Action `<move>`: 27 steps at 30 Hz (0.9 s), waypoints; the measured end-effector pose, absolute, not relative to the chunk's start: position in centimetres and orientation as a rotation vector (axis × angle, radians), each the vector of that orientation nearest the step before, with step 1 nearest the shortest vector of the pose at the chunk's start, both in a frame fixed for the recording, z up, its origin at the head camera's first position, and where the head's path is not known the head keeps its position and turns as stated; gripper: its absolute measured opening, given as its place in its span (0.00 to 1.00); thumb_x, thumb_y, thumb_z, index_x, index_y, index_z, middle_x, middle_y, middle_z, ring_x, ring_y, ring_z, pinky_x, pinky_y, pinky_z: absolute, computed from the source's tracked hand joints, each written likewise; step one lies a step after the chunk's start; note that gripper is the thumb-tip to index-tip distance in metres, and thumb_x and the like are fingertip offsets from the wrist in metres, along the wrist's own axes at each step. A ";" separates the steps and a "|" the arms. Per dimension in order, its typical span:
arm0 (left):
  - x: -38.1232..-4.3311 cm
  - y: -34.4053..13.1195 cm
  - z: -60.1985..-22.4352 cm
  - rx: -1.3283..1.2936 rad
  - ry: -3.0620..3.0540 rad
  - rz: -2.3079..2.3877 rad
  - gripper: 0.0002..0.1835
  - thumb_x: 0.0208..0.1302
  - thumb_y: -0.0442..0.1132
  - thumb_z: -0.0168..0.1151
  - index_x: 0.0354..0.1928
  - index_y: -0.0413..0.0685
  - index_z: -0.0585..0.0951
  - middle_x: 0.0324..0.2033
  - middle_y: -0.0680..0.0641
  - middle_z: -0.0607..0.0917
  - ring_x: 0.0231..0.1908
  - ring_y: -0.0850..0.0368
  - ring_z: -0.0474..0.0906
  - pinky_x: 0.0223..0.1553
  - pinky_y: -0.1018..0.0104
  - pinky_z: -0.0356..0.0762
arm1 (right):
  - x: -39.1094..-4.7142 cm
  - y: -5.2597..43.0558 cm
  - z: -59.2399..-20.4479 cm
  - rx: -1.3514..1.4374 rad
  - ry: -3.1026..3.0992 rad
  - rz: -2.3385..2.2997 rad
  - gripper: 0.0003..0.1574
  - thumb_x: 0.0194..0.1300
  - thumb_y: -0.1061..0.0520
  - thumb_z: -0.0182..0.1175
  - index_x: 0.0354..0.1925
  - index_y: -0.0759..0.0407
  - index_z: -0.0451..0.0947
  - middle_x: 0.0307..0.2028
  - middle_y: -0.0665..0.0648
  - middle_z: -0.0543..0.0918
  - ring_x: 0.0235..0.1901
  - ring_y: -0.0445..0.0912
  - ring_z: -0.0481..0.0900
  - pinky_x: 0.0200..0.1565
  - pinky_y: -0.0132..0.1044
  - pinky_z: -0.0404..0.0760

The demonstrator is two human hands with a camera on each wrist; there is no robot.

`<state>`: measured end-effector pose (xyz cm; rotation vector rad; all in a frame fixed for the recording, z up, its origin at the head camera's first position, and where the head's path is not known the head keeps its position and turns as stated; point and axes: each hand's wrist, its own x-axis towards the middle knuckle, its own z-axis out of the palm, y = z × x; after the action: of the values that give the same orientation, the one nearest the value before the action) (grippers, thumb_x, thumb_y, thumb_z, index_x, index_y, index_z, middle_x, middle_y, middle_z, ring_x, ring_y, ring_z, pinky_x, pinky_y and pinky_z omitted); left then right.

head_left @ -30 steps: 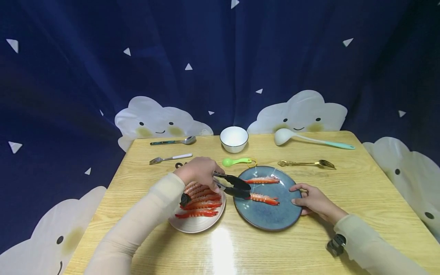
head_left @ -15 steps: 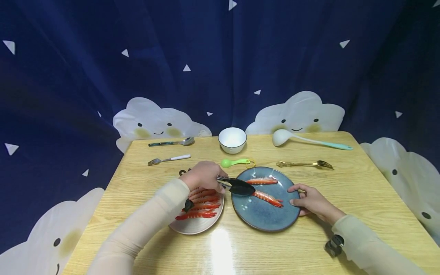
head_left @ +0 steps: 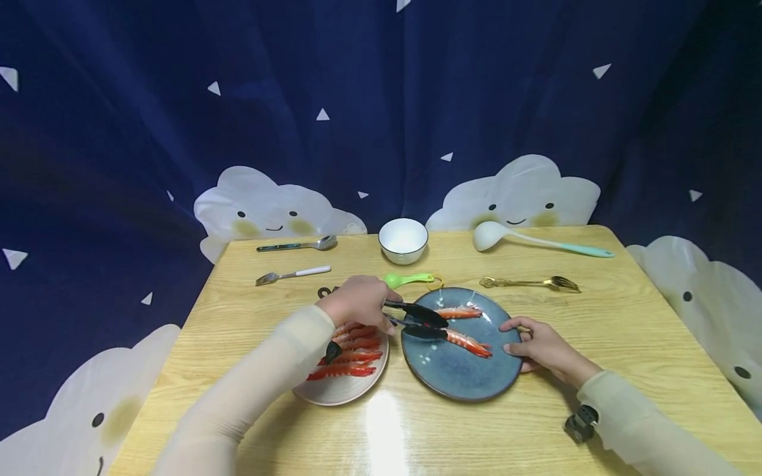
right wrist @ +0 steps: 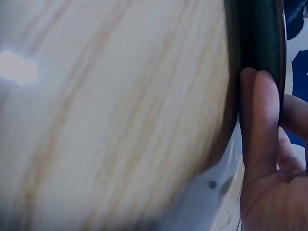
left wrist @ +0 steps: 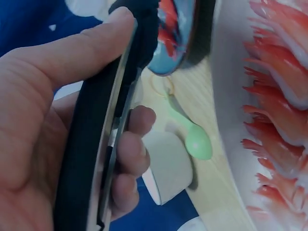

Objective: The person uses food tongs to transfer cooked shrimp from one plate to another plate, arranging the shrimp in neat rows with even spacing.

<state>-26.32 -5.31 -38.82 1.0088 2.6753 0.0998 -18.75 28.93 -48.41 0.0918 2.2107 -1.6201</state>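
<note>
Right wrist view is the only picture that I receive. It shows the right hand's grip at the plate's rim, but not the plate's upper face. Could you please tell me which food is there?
Observer: Two shrimp show against the upper face of the blue plate.
Operator: Thank you. And what does the other hand hold, please?
Observer: The left hand's grip is around a pair of black-tipped tongs.

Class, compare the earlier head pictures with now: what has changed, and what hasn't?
The left hand and tongs moved right; the tongs, nearly closed a moment ago, now stand open. The nearer shrimp lies further right, more slanted. The right hand still holds the blue plate; the farther shrimp stays put.
</note>
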 end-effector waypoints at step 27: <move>-27.0 -4.4 -38.9 0.945 2.596 0.083 0.30 0.38 0.60 0.66 0.49 0.63 0.77 0.44 0.57 0.78 0.45 0.57 0.71 0.45 0.61 0.67 | -18.7 29.0 -48.3 0.118 2.223 -1.613 0.29 0.51 0.61 0.63 0.51 0.61 0.66 0.23 0.59 0.71 0.19 0.48 0.76 0.21 0.45 0.76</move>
<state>-26.96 -4.37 -38.86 0.9449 2.5962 0.0831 -18.75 29.02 -48.30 0.1185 2.2234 -1.6132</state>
